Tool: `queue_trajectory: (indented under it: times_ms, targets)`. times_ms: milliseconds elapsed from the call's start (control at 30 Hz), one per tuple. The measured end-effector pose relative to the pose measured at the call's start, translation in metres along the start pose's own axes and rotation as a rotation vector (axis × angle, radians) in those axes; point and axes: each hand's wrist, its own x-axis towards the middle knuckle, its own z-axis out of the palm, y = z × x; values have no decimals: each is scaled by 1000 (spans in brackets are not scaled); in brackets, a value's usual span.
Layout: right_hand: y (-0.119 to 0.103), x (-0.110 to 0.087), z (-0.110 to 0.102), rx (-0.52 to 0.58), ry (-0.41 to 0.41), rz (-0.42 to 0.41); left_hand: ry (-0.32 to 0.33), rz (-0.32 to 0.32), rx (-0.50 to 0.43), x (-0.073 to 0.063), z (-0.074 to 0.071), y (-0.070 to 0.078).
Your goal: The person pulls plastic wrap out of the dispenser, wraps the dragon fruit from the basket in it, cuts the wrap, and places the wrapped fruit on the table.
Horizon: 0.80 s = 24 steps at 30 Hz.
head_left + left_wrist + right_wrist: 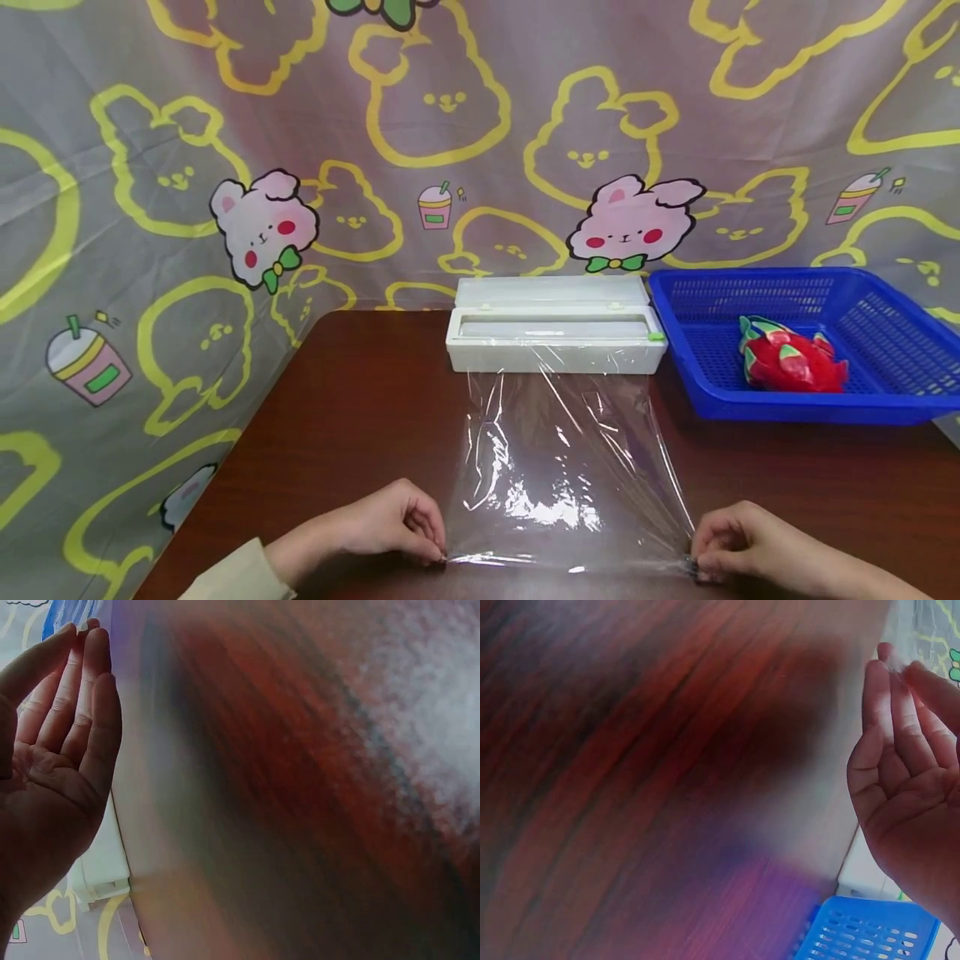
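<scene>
Ana: In the head view, your left hand (390, 525) pinches the near left corner of the clear film (540, 467), low in the frame.

Ben: And your right hand (738, 543) grips the near right corner, lower right of centre. Holding both corners probably spreads the sheet evenly.

Ana: It runs up the frame to the white dispenser (540, 314) at centre, whose slot faces you, likely so the film can come straight toward you.

Ben: A few creases cross the sheet; whether it touches the table (360, 408) can't be told. The blue basket (810, 409) sits at right, with a red dragon-fruit-like item (795, 368) in it, perhaps set aside there so your film lies unobstructed.

Ana: In the left wrist view, your thumb and fingertips meet at upper left, a narrow pinch that seems meant to catch just the edge. The film is barely discernible there; the dispenser shows at lower left.

Ben: In the right wrist view, your fingertips close on a clear wisp at upper right, the other fingers nearly straight, perhaps to avoid crumpling it. The basket shows at lower right.
</scene>
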Motion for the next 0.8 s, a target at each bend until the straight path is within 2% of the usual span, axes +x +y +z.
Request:
queue_trajectory:
  times_ms: [300, 400, 600, 800]
  targets:
    - [1, 1, 4, -55, 0, 46, -18, -86, 11, 0, 4, -5]
    - [0, 1, 5, -38, -12, 59, -30, -110, 18, 0, 4, -5]
    - [1, 1, 6, -46, -26, 55, -34, -128, 48, 0, 4, -6]
    - [1, 1, 7, -147, -12, 43, -14, -126, 70, -1, 4, -8]
